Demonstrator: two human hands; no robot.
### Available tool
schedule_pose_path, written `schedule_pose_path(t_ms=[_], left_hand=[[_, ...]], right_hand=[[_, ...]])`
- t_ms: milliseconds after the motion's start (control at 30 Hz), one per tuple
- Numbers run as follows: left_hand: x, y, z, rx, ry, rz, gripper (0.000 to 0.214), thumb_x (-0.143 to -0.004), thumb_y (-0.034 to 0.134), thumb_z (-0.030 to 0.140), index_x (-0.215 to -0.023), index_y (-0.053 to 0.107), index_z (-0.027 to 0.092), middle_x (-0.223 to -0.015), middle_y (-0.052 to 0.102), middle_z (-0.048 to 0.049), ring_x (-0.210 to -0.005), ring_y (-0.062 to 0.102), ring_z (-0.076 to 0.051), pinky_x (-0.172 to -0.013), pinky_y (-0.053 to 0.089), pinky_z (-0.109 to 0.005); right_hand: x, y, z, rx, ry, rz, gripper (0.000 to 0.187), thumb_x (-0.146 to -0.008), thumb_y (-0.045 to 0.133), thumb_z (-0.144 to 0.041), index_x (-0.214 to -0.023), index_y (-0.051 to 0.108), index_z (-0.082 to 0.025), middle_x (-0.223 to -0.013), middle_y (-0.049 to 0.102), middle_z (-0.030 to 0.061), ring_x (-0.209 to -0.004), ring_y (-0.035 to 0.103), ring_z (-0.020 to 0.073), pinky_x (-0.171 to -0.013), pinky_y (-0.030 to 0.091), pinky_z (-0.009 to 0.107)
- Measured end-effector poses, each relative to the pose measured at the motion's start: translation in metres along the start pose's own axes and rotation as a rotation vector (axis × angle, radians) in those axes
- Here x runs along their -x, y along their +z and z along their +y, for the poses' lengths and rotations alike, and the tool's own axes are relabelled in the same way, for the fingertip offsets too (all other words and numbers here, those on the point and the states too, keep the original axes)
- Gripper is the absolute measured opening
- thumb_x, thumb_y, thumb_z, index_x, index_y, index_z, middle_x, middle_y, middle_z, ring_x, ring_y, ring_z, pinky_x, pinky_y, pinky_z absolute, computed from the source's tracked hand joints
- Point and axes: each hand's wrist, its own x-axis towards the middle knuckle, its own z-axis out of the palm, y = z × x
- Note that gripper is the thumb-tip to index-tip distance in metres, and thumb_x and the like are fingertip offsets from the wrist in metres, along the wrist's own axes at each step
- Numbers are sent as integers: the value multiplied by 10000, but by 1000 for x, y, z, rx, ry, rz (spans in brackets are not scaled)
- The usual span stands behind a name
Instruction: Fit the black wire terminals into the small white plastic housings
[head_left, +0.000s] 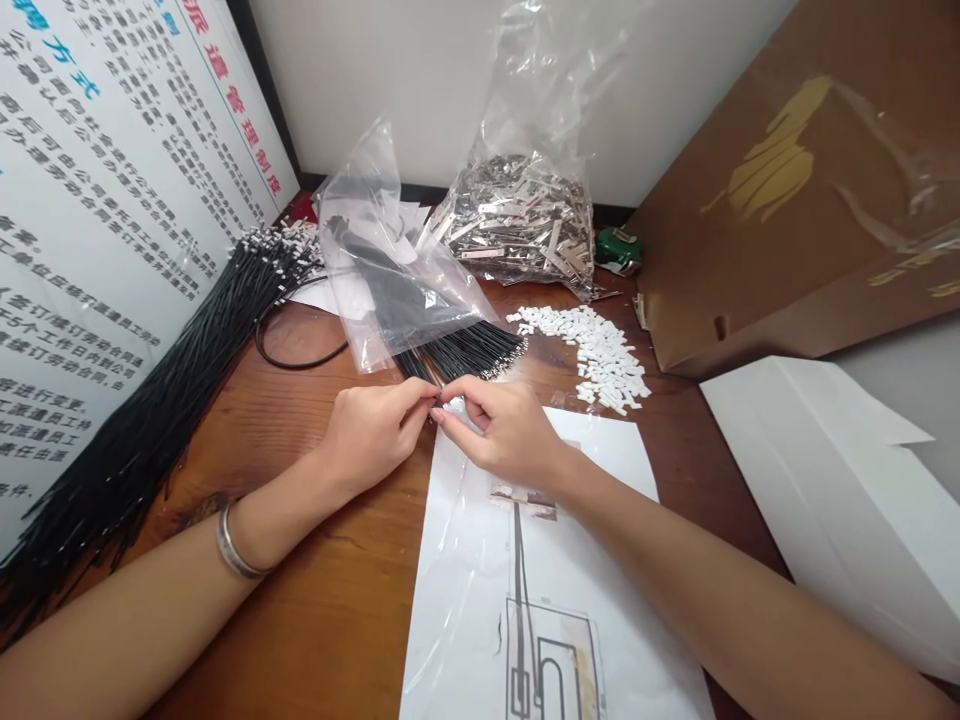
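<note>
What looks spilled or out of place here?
The white pieces lie loose in a curved heap on the table, so they look spilled, though they may be spread deliberately. One black loop also curls out beside the left bundle, whose strands otherwise lie fairly straight.

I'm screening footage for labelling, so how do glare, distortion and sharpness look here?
Head view: bright glints on the clear bag and the bag of metal clips; head view: pale reflections streak the printed sheet; head view: the edges look wide-angle stretched; head view: the small piece at the fingertips is too tiny to identify.
</note>
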Motion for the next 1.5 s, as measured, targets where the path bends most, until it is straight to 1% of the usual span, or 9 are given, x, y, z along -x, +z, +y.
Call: schedule_pose_path(t_ms=[167, 300, 400, 633, 800, 1000, 1133, 1233, 1500], left_hand=[[0, 1, 0, -4, 9, -32, 213, -933, 495, 258, -951, 705, 231, -798, 766, 5, -672, 701, -160, -583, 419, -241], [-3, 0, 4, -47, -105, -81, 207, -931, 529, 298, -1065, 673, 234, -737, 747, 7, -612, 684, -177, -566, 395, -260], [-4, -2, 6, -63, -162, -119, 207, -937, 524, 316, -1065, 660, 227, -716, 737, 6, -617, 687, -187, -559, 379, -263], [-3, -2, 4, -45, -117, -110, 164, -926, 523, 289, -940, 671, 221, -807, 767, -2, -689, 713, -182, -587, 409, -255], [-3, -2, 4, -36, -110, -113, 167, -916, 519, 296, -919, 667, 216, -769, 754, -1, -654, 691, -173, -576, 395, -258], [-5, -8, 9, 93, -131, -166, 211, -865, 553, 296, -1039, 645, 221, -660, 670, 32, -596, 628, -151, -576, 382, -265], [-6, -11, 9, 145, -112, -228, 295, -820, 588, 281, -1108, 613, 226, -773, 676, 33, -658, 625, -148, -596, 399, -267], [-7, -9, 8, 149, -103, -245, 319, -804, 601, 276, -1118, 607, 222, -821, 683, 23, -696, 631, -153, -614, 412, -269], [-7, -6, 6, 113, -107, -239, 250, -870, 569, 284, -1111, 621, 242, -901, 711, 10, -768, 658, -169, -626, 415, -277]], right_hand=[[0, 1, 0, -25, -30, 16, 162, -866, 522, -215, -760, 635, -166, -472, 350, -80, -432, 338, 78, -500, 275, 235], [0, -1, -1, -44, -23, 3, 145, -818, 516, -178, -684, 570, -171, -471, 330, -85, -422, 300, 68, -495, 267, 230], [0, -1, -1, -54, -11, -16, 128, -785, 507, -163, -661, 534, -181, -470, 320, -89, -425, 294, 67, -498, 270, 226], [0, -1, -1, -25, -55, -31, 130, -821, 547, -220, -696, 549, -183, -473, 346, -89, -427, 314, 71, -499, 279, 228], [0, -2, -1, -21, -41, -50, 166, -870, 551, -290, -747, 577, -180, -489, 398, -78, -428, 347, 77, -503, 283, 239], [-1, -1, 0, 15, 21, -6, 192, -865, 503, -227, -695, 576, -180, -465, 358, -77, -426, 323, 77, -500, 263, 243], [-1, 1, 0, 37, 74, 42, 191, -853, 509, -231, -677, 563, -181, -465, 356, -74, -429, 341, 78, -503, 267, 241], [-1, 1, -1, 42, 104, 47, 192, -853, 506, -236, -672, 549, -187, -459, 335, -78, -427, 314, 79, -503, 257, 244], [-2, -1, -1, 20, 104, 15, 227, -850, 494, -238, -629, 464, -196, -454, 322, -80, -422, 300, 75, -500, 244, 248]])
